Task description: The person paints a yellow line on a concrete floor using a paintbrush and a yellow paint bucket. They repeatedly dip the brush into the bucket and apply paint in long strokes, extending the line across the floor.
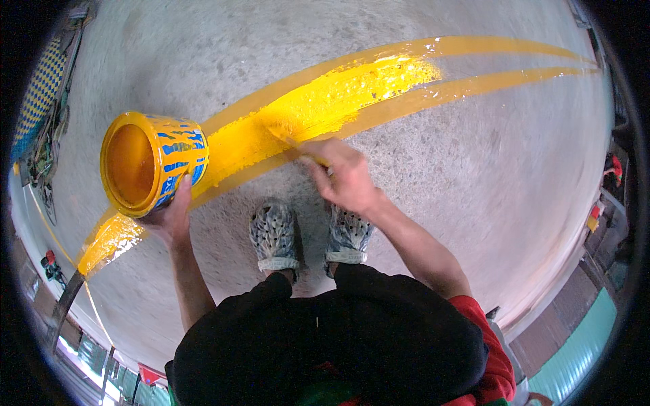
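Observation:
My left hand [175, 215] grips a paint bucket [181, 150] from below and the side, its open mouth tilted toward the left. Yellow paint coats the rim and runs in drips down its blue and white side. In my right hand [347, 174], a paintbrush [283, 137] is held with the fingers closed round the handle; its bristles touch the wet yellow stripe [332, 98] and look blurred. Two darker yellow tape-like bands [501, 46] border the stripe along the grey floor. Bare floor shows between the bands at the far right.
Close below the stripe stand my patterned clogs [273, 233]. A blue and yellow woven sheet [39, 98] hangs at the left edge, with a cord [51, 223] and a dark post [64, 304] below it. Teal corrugated sheeting [572, 348] lies at lower right.

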A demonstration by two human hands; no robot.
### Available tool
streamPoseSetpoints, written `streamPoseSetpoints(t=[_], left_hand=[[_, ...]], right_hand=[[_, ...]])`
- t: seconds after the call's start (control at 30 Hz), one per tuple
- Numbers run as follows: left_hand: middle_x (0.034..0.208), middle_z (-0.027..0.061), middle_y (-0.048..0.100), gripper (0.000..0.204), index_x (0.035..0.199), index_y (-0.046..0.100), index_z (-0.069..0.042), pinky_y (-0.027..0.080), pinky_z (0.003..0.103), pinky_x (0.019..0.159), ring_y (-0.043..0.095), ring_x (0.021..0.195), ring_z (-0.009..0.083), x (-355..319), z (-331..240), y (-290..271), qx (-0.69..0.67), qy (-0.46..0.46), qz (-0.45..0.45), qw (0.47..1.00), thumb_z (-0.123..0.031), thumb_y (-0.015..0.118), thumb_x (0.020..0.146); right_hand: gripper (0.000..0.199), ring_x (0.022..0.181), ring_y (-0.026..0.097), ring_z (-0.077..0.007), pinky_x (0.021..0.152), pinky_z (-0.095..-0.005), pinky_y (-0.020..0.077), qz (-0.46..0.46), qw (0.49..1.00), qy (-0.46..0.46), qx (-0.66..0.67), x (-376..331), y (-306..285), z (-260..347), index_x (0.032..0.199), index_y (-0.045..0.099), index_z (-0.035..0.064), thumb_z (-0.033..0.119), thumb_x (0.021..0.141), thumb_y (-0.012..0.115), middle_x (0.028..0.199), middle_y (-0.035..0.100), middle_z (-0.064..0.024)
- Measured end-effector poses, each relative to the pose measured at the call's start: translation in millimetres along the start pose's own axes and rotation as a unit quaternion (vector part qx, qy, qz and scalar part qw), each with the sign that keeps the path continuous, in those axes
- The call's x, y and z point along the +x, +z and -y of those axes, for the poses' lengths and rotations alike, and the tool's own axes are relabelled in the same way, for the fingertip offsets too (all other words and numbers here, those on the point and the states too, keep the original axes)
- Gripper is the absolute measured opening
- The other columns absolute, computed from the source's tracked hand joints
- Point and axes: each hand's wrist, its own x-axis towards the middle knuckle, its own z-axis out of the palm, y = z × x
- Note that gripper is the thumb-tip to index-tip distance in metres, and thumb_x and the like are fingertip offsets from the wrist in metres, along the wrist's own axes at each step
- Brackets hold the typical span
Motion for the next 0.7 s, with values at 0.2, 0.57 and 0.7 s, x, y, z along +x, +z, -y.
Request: streamPoseSetpoints(t=[0.2, 0.57, 0.7], left_hand=[[0.126, 0.0158, 0.056, 0.068, 0.131, 0.045, 0.002, 0.046, 0.041, 0.099, 0.058, 0.112, 0.0264, 4.8, 1.5, -8.4, 0.066, 0.028, -0.024, 0.997, 0.007, 0.074, 0.069], [0.124, 0.0161, 0.058, 0.067, 0.129, 0.046, 0.002, 0.048, 0.040, 0.096, 0.060, 0.108, 0.0248, -2.3, -1.7, -1.4, 0.043, 0.002, -0.014, 0.999, 0.006, 0.076, 0.069], [0.125, 0.0161, 0.057, 0.067, 0.129, 0.047, 0.002, 0.048, 0.039, 0.096, 0.059, 0.110, 0.0248, 1.8, 3.7, -3.8, 0.063, -0.022, -0.033, 0.997, 0.006, 0.076, 0.068]], right_hand=[[0.017, 0.072, 0.068, -0.0199, 0.066, -0.0317, 0.0535, -0.192, 0.938, 0.174, -0.229, 36.8, -140.2, -66.4, 0.104, 0.067, 0.0076, 0.004, 0.088, 0.062, 0.087, 0.071, -0.0130], [0.033, 0.080, 0.065, -0.0334, 0.068, -0.0402, 0.0533, 0.052, 0.998, -0.007, -0.035, -29.6, 24.6, 14.6, 0.104, 0.062, 0.0044, -0.002, 0.072, 0.069, 0.091, 0.066, -0.0149], [0.022, 0.071, 0.066, -0.0262, 0.063, -0.0347, 0.0533, -0.035, 0.991, 0.126, 0.008, -11.8, -5.2, -12.2, 0.102, 0.065, 0.0032, 0.005, 0.080, 0.067, 0.084, 0.067, -0.0146]])
